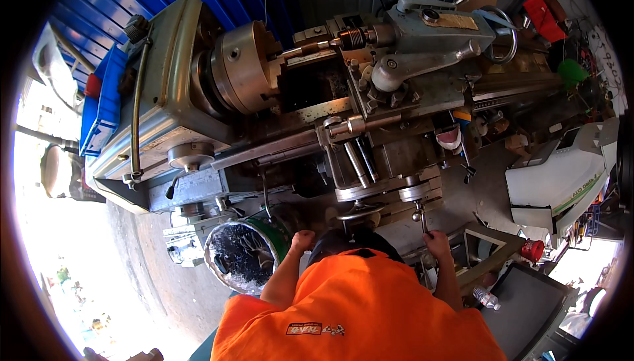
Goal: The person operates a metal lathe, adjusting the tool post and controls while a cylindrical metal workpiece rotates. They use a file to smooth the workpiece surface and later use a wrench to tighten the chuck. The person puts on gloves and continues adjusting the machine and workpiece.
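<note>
My right hand (436,242) is closed on a lever (424,224) with a ball at its joint, at the front of a metal lathe's carriage. My left hand (304,239) is curled into a fist beside my dark trousers, apart from the lathe, and nothing shows in it. Between the two hands sits a handwheel (360,212). The lathe's large chuck (244,67) is at the left, with a thin shaft (307,50) reaching from it toward the tailstock (436,27). A tool post with a big grey clamp handle (422,65) stands on the carriage.
A green bucket (281,239) with a whitened rim and dark contents stands left of my legs. To the right are a metal frame (485,255), a plastic bottle (487,297) and a red container (531,250). A blue bin (102,107) hangs by the headstock.
</note>
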Demonstrator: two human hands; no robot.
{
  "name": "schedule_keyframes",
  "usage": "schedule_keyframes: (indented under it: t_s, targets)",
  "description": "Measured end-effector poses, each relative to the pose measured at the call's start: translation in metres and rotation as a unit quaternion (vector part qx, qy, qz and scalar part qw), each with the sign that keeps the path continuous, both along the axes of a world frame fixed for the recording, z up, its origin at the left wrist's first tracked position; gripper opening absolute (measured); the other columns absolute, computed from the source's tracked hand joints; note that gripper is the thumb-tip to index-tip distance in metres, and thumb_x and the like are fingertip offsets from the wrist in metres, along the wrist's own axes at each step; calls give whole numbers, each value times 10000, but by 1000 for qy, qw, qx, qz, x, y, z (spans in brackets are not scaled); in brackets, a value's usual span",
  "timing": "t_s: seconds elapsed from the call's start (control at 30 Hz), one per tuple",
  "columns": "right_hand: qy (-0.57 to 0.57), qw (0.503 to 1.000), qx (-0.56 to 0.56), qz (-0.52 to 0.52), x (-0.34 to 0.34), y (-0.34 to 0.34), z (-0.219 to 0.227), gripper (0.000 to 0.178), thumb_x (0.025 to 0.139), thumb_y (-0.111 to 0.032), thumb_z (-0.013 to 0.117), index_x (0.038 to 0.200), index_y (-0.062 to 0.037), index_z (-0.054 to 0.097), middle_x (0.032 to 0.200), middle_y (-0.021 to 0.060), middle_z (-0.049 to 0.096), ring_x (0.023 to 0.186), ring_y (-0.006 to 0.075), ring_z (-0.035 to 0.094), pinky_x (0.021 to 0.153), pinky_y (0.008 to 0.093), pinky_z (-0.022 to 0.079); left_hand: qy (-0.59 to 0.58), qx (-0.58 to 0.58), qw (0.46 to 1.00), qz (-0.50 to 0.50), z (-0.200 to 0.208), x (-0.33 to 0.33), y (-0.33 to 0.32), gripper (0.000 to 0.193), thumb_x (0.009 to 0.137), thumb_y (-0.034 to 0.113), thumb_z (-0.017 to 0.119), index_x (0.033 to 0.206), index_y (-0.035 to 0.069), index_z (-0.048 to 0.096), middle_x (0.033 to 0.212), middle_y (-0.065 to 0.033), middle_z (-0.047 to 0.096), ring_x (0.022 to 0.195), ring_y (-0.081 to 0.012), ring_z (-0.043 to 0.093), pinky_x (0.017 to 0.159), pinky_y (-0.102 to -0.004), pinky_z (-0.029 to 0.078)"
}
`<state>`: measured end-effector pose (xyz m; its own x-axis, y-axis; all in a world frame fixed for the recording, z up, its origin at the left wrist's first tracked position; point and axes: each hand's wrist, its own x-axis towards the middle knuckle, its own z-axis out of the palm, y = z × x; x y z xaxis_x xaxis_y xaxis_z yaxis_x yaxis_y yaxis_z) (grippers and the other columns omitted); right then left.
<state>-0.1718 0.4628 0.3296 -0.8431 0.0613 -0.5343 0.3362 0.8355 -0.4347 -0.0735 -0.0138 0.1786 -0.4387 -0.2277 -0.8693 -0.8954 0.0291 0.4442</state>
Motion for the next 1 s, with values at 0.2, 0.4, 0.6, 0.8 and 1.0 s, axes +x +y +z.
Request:
schedule_keyframes:
  t_s: [0.2,0.4,0.6,0.8,1.0]
  targets:
    - [2,1000,0,2,0,0,0,345,826,-333,652,868,8,679,829,241,652,840,416,640,738,464,499,26,-7,999,21,-6,3,1,324,876,280,655,1062,19,699,758,-84,685,603,-174,663,533,-315,533]
    - [-2,1000,4,-2,-1,0,0,348,826,-339,652,871,5,682,828,238,654,840,415,642,740,464,500,25,-2,999,36,-4,2,2,318,877,272,652,1062,18,699,778,-80,689,606,-168,658,533,-311,530]
    - [1,1000,3,-1,0,1,-1,352,827,-342,650,875,5,683,835,242,654,846,415,641,746,467,499,21,-13,999,25,1,-1,2,309,865,264,644,1035,14,706,778,-83,689,606,-166,656,547,-314,534]
    - [18,1000,0,5,2,4,-7,340,828,-326,660,864,11,680,803,231,648,792,389,652,706,439,498,16,-11,1000,25,1,-2,2,307,864,271,645,1031,23,713,786,-76,692,637,-166,664,568,-316,540]
    - [17,1000,-4,6,1,3,-5,337,832,-324,657,860,11,677,798,232,643,787,391,649,701,441,496,15,-9,1000,10,-1,-3,-2,322,863,280,645,1055,30,711,808,-82,704,667,-173,682,587,-318,549]
